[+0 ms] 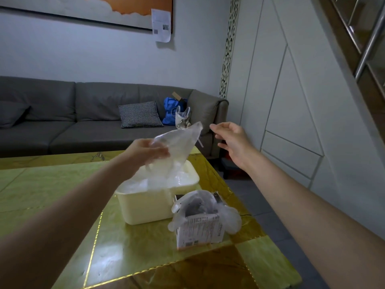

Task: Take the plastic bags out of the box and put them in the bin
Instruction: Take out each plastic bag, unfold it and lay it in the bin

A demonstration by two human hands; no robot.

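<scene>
My left hand (149, 153) grips a clear plastic bag (180, 143) and holds it in the air just above the cream plastic bin (145, 205) on the table. More clear plastic lies inside the bin. To the bin's right front stands a small printed cardboard box (200, 231), open at the top, with more clear plastic bags (200, 202) bulging out of it. My right hand (231, 140) is raised to the right of the held bag, fingers spread and loosely bent, holding nothing and not touching the bag.
Bin and box stand on a glossy gold-patterned table (129, 257), its right edge close to the box. Behind it runs a grey sofa (83, 122) with a checked cushion (139, 114) and a blue bag (173, 110). White wall panels (291, 101) rise on the right.
</scene>
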